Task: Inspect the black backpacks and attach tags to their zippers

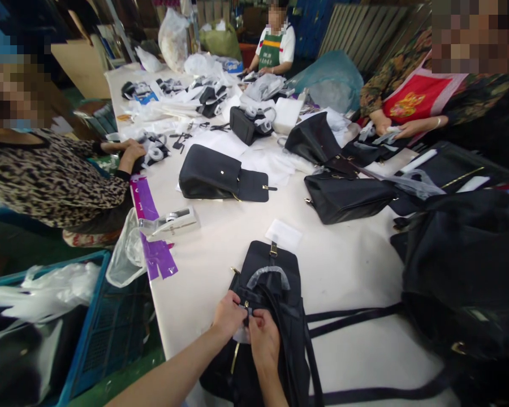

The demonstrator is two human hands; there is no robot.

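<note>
The left hand (229,316) and right hand (265,339) meet over a black backpack (296,333) lying at the near edge of the bench (356,265). The fingers of both are narrow, thumb and fingertips pinched from either side on a small tab (249,312) just below a gold-coloured metal fitting; knuckles partly hide it, so I cannot tell its exact shape. The relation that matters is here: the tab sits right between the two sets of fingertips, both hands equally near, while the backpack's long axis runs away from the person, its flap at the far end.

The backpack looks smooth and soft, with a gold zip (234,357) slanting beside the right wrist and a curved handle (269,275) wrapped in thin film. To the right slumps a bulky black bag (470,265), in dull, creased material. To the left stands a blue plastic crate (104,265) with slatted walls, holding white wrapping.

Past the flap lies a flat white sheet (283,233); leftward, a pale tape dispenser (176,222) sits near glossy purple film (159,257). Further on, a boxy black bag (212,172) lies with its flap stretched out. Beyond it spread crumpled wrappings, with three co-workers around the bench.
</note>
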